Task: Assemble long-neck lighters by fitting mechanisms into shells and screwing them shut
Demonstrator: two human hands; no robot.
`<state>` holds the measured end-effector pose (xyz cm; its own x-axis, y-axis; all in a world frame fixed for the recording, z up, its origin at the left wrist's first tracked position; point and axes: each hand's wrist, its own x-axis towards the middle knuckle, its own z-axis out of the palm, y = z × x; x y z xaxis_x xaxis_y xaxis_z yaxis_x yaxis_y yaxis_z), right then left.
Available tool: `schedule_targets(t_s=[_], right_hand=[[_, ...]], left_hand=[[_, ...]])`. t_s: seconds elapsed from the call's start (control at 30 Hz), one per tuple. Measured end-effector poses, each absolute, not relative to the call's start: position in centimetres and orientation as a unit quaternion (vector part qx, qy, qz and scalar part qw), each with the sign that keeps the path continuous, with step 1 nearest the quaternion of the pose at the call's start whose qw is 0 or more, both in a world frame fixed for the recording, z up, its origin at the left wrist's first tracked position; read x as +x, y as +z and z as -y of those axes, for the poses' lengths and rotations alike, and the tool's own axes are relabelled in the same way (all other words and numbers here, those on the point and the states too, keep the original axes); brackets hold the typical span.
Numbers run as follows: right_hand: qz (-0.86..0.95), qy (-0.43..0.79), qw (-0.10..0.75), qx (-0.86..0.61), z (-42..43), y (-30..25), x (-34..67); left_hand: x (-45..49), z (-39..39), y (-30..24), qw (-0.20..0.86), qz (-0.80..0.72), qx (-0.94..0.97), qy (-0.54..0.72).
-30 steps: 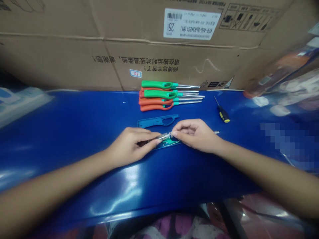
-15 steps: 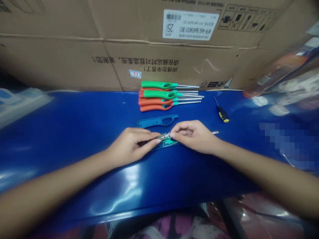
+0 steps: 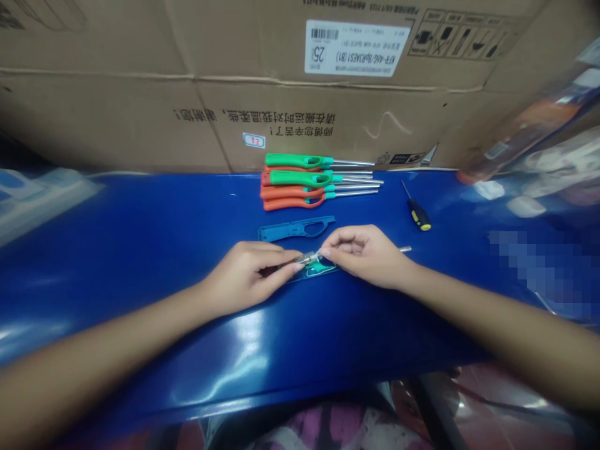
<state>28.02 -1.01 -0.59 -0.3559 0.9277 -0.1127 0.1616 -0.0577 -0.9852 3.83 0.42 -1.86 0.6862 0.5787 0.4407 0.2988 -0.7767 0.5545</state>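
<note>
My left hand [image 3: 255, 272] pinches a small clear-and-metal lighter part [image 3: 307, 257], its far end hidden in my fingers. At its right tip my right hand [image 3: 363, 255] closes finger and thumb on a thin whitish piece, perhaps a wire or tube. Beneath both hands lies an opened blue lighter half [image 3: 300, 277] with a green trigger piece [image 3: 316, 267] and a pale wire inside; its metal rod [image 3: 405, 249] pokes out to the right of my right hand. Just beyond rests the other blue casing half [image 3: 296, 229], hollow side up.
Several long-necked lighters [image 3: 293, 192], green and orange, are stacked against the cardboard box [image 3: 140, 119] behind. A black-and-yellow screwdriver [image 3: 419, 214] lies to the right. Plastic-wrapped items [image 3: 525, 147] stand at far right, a pale container [image 3: 42, 194] at far left. The blue table's [image 3: 197, 390] front edge is near me.
Both hands keep nearly the same place and grip. The fingers of my right hand shift very slightly at the part's tip.
</note>
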Motion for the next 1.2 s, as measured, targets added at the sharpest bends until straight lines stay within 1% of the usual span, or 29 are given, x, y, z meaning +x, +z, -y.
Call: schedule_targets(t_s=[0.27, 0.5, 0.63, 0.73, 1.03, 1.2], right_hand=[[0.615, 0.532, 0.326, -0.482, 1.1, -1.1, 28.0], [0.611, 0.541, 0.333, -0.472, 1.1, -0.8, 27.9], [0.603, 0.564, 0.303, -0.476, 1.2, -0.4, 28.1], [0.605, 0.558, 0.291, -0.488, 1.2, -0.3, 28.2], [0.605, 0.562, 0.307, -0.472, 1.3, -0.3, 28.1], [0.609, 0.547, 0.302, -0.489, 1.3, 0.3, 28.3]], left_hand=[[3.9, -0.4, -1.8, 0.215, -0.245, 0.891, 0.316], [3.9, -0.5, -2.0, 0.212, -0.246, 0.891, 0.318], [3.9, -0.5, -2.0, 0.205, -0.25, 0.892, 0.315], [3.9, -0.5, -1.9, 0.204, -0.248, 0.893, 0.316], [3.9, -0.5, -2.1, 0.207, -0.242, 0.892, 0.321], [3.5, -0.7, -1.3, 0.212, -0.235, 0.89, 0.327]])
